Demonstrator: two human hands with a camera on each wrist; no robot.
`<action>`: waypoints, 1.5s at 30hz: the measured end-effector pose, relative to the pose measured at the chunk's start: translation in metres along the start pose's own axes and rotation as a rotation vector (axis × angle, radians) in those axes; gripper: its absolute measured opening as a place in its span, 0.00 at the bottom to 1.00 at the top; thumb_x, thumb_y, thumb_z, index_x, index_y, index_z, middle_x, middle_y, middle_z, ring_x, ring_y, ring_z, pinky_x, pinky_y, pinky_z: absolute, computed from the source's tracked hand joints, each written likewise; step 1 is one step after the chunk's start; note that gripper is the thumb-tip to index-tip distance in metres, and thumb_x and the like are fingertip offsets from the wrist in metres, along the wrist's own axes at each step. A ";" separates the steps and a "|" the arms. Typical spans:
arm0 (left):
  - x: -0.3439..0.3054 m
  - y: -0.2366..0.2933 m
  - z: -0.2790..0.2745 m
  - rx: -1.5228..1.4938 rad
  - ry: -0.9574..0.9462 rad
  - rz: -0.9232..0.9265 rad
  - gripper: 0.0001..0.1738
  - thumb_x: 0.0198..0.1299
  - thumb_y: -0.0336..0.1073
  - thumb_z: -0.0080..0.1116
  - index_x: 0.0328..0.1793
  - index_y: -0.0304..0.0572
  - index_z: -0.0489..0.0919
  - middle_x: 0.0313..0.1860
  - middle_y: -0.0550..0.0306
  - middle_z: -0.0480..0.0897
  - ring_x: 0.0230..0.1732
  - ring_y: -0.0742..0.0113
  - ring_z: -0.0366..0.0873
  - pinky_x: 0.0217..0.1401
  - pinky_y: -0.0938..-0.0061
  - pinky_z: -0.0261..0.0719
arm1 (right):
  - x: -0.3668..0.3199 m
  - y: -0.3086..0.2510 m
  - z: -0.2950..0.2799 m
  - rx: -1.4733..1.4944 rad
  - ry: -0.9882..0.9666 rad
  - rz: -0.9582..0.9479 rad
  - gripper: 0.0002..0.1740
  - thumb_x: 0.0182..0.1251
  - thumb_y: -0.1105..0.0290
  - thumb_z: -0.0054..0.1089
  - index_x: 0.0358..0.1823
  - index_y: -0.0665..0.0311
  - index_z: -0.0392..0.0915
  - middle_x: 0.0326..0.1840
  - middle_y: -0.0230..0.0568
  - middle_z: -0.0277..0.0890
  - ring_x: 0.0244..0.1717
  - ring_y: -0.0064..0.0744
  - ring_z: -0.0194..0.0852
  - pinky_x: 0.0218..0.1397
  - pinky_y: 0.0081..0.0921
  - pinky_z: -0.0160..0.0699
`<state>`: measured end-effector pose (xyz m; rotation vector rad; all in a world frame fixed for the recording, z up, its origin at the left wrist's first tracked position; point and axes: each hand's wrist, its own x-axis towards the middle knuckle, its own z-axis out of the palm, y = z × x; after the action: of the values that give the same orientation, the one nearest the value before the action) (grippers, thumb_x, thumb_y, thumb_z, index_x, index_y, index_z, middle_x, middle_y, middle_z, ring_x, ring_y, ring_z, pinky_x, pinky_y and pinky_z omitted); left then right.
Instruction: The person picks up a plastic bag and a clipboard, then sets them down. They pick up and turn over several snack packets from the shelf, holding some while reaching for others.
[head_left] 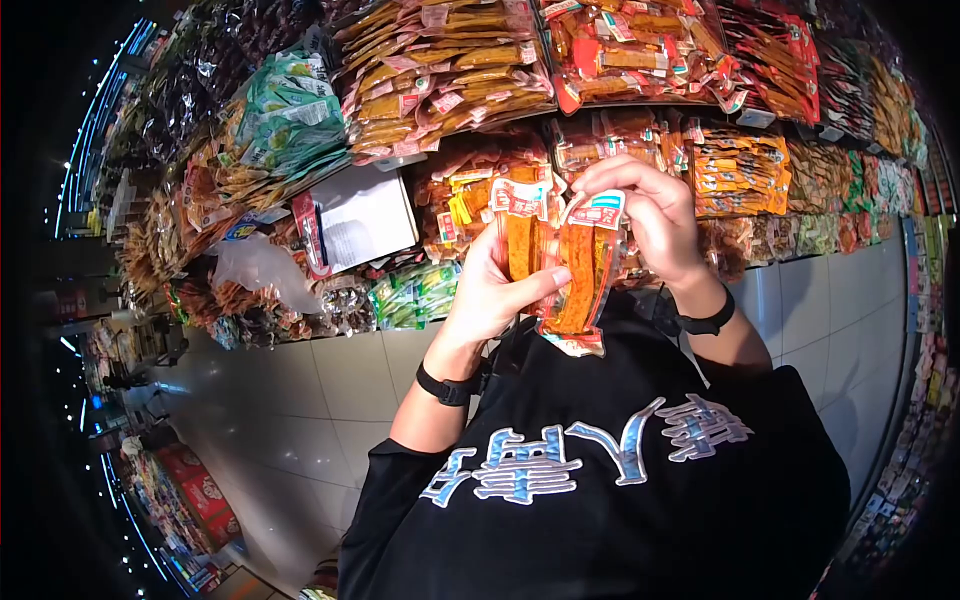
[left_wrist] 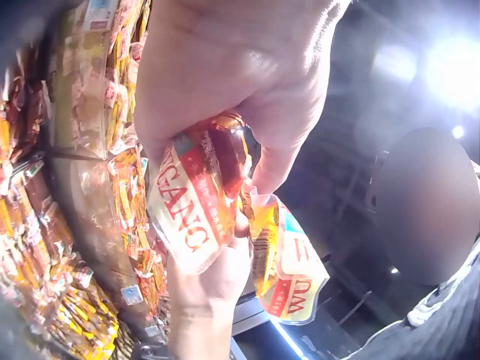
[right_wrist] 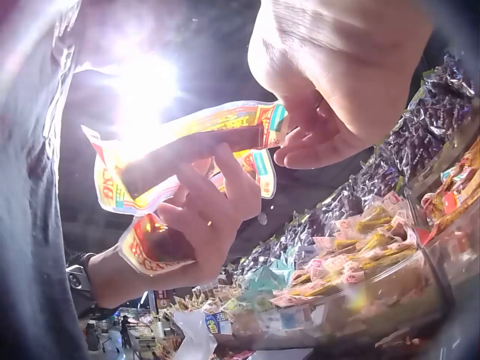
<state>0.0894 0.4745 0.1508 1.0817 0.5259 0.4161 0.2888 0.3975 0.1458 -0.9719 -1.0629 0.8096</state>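
Two clear snack packets with orange-brown strips inside are held up in front of the chest. My left hand [head_left: 492, 290] grips both from the side, its thumb lying across the front of the right-hand packet [head_left: 582, 275]. The other packet [head_left: 520, 245] sits beside it, partly covered by that hand. My right hand [head_left: 655, 215] pinches the top corner of the right-hand packet, near its white and blue label. Red and white printed ends of the packets stick out below my left hand [left_wrist: 240, 67] in the left wrist view.
Shelves packed with similar packets [head_left: 445, 70] rise directly ahead. A white box [head_left: 365, 220] and a clear plastic bag [head_left: 262, 272] lie at the left of the lower shelf. Pale floor tiles [head_left: 290, 400] run below, with a red display [head_left: 195, 490] at far left.
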 end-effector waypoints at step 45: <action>0.091 -0.058 0.128 0.315 -0.027 0.151 0.36 0.72 0.37 0.54 0.79 0.38 0.50 0.70 0.51 0.66 0.71 0.64 0.62 0.73 0.67 0.61 | -0.035 -0.010 -0.107 -0.190 -0.174 0.212 0.35 0.82 0.52 0.25 0.78 0.74 0.44 0.82 0.54 0.40 0.84 0.44 0.30 0.83 0.34 0.30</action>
<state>0.2419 0.4093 0.1278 1.4347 0.4978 0.4598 0.3809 0.3357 0.1246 -1.2064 -1.2167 0.9942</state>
